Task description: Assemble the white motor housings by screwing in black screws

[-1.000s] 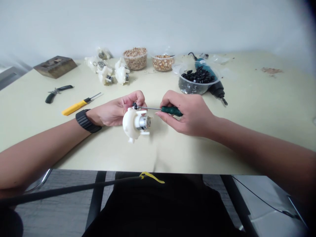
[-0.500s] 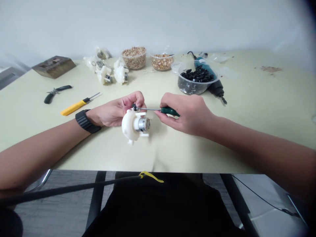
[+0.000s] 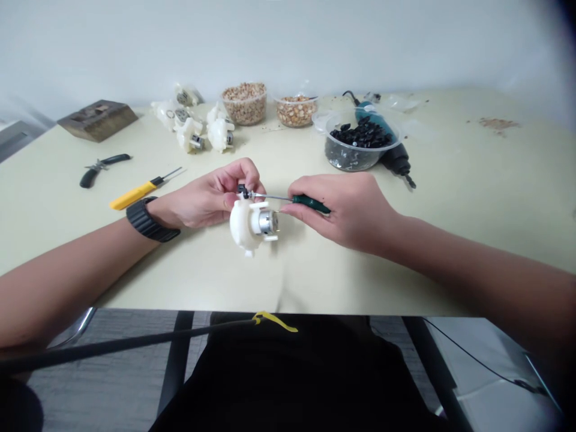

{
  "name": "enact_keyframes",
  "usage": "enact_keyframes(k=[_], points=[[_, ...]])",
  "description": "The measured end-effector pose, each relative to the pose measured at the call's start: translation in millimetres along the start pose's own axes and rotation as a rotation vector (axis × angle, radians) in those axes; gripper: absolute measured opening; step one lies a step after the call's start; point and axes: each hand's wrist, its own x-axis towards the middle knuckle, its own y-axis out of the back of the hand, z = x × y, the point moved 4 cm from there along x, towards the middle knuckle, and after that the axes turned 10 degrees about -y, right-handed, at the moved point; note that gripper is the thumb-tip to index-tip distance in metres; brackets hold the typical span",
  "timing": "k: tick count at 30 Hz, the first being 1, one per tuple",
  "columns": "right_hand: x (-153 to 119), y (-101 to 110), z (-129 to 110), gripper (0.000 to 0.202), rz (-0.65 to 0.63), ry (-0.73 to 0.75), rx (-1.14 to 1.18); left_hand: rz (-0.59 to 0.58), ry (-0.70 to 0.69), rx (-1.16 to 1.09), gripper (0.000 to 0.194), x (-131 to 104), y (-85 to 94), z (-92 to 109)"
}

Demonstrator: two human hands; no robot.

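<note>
My left hand [image 3: 216,195] pinches a small black part [image 3: 243,191] at the top of a white plastic housing [image 3: 243,225]. A silver motor [image 3: 269,222] sticks out of the housing's right side. My right hand [image 3: 344,207] is closed around the green handle of a screwdriver [image 3: 310,203]. Its shaft points left, and the tip meets the black part or a small metal piece beside it; which one is too small to tell. The housing hangs above the table, below my left fingers.
Behind stand tubs of beige pieces [image 3: 245,105], brown pieces [image 3: 296,112] and black parts [image 3: 360,141], with a power drill [image 3: 396,157] alongside. More white housings [image 3: 219,132], a wooden block [image 3: 98,120], pliers [image 3: 101,168] and a yellow screwdriver [image 3: 135,195] lie left.
The white housing has shifted slightly right and up and has tilted a little. My left hand has moved slightly up, while the screwdriver stays against the same spot.
</note>
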Motion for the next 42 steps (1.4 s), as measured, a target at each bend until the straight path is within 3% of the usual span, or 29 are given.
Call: enact_keyframes(k=[4,8,15,19,25,28,32,37,39,42], points=[[-1.6,-3.7,-0.6,0.039,0.005,0.053,-0.120,-0.014,0.005,0.063,0.027,-1.7,0.7,2.1],[0.5,-2.4,-1.2,0.032,0.032,-0.007,0.036,-0.005,0.009,0.096,0.028,-1.7,0.1,3.4],[12.7,-3.1,8.6,0.033,-0.186,-0.214,0.319,0.018,0.033,0.250,0.028,1.2,0.4,4.2],[14.1,-2.8,14.0,0.025,-0.232,-0.122,0.274,-0.002,0.048,0.271,0.027,1.3,3.5,-0.6],[5.9,-3.9,6.9,0.025,-0.143,0.020,0.138,-0.005,0.054,0.302,0.027,1.0,2.3,-0.3],[6.2,-6.5,5.6,0.028,-0.158,-0.087,0.293,0.015,0.054,0.283,0.030,1.3,-0.5,1.5],[10.7,-12.7,8.4,0.039,-0.284,-0.257,0.465,0.025,0.053,0.237,0.031,0.7,-0.2,0.5],[14.7,-21.5,19.6,0.035,-0.415,-0.398,0.622,-0.005,0.026,0.271,0.027,1.0,5.7,-1.1],[14.7,-23.9,25.9,0.036,-0.421,-0.464,0.725,0.024,-0.011,0.222,0.030,2.7,6.8,-0.2],[14.3,-22.1,31.9,0.035,-0.327,-0.508,0.883,0.155,-0.042,0.102,0.035,5.2,7.4,-0.2]])
